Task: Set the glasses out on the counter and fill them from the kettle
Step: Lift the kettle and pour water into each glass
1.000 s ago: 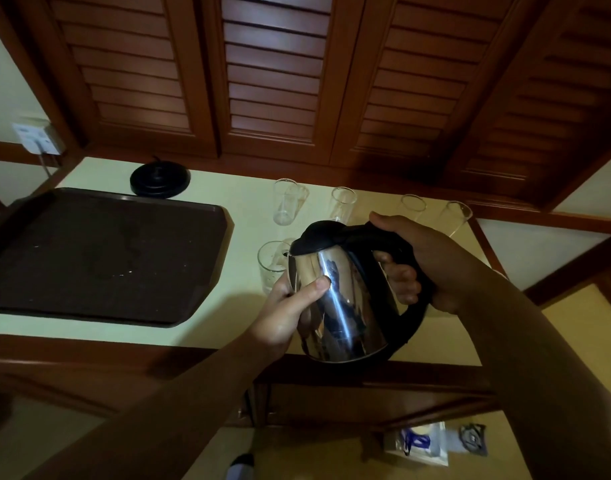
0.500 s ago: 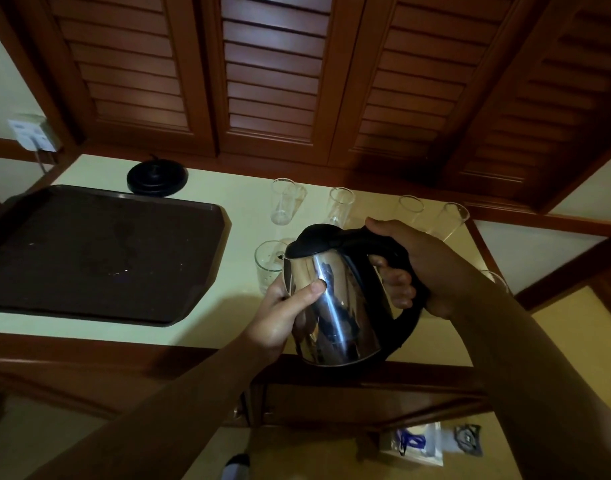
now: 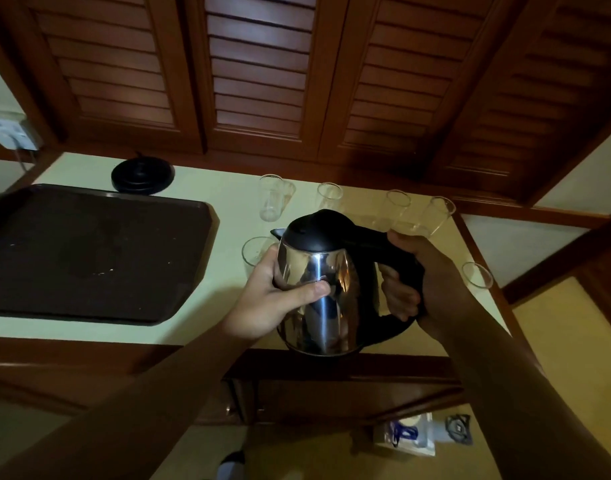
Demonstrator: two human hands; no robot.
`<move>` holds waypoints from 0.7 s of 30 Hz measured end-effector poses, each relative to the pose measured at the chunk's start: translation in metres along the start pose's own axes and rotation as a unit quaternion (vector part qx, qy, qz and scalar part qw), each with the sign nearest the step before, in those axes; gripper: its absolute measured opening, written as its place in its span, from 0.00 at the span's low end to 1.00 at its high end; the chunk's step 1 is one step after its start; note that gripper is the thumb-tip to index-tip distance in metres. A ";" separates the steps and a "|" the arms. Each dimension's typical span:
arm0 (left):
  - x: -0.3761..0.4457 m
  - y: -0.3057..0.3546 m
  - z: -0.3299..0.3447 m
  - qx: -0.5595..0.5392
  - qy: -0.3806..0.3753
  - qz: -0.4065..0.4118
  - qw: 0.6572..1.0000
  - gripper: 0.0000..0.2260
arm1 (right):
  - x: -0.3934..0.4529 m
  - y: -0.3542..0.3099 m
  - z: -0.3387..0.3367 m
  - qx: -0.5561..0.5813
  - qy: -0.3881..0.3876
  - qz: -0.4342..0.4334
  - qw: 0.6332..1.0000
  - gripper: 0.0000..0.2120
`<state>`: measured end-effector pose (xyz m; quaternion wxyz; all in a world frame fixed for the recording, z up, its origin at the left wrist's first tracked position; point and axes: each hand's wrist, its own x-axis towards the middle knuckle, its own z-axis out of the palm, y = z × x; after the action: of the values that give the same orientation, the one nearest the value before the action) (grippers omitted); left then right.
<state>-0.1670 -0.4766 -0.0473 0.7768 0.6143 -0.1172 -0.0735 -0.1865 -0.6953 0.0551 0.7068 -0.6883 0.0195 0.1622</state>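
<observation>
A shiny steel kettle [image 3: 318,299] with a black lid and handle hangs above the front of the pale counter [image 3: 228,216], nearly upright, its spout pointing left over a clear glass [image 3: 254,252]. My right hand [image 3: 435,282] grips the black handle. My left hand [image 3: 273,299] holds the kettle's steel body, thumb across the front. Several other clear glasses stand on the counter: one [image 3: 271,199] and another [image 3: 328,197] behind the kettle, two [image 3: 435,216] at the back right, one [image 3: 477,275] at the right edge.
A dark brown tray [image 3: 89,254] lies on the counter's left half. The black round kettle base [image 3: 143,174] sits behind it. Wooden louvred doors [image 3: 262,71] rise behind the counter. A wall socket [image 3: 9,133] is at far left. Cupboard fronts are below.
The kettle has been tipped back from a leftward lean to nearly upright and raised a little. Both hands kept their hold on it.
</observation>
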 end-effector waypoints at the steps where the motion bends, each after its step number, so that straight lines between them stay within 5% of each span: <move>1: 0.001 0.002 0.004 0.004 -0.005 0.002 1.000 0.34 | -0.003 0.000 -0.003 0.006 0.003 -0.003 1.000 0.25; 7: 0.013 -0.002 0.028 -0.001 -0.022 -0.005 1.000 0.39 | -0.023 -0.013 -0.020 -0.005 0.039 -0.006 0.999 0.24; 21: 0.020 -0.012 0.075 -0.049 -0.031 -0.047 0.997 0.22 | -0.035 -0.025 -0.049 -0.047 0.064 0.039 0.996 0.23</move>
<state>-0.1681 -0.5548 -0.0407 0.7978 0.5777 -0.1081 -0.1348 -0.2033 -0.7498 0.0855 0.6642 -0.7283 0.0838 0.1462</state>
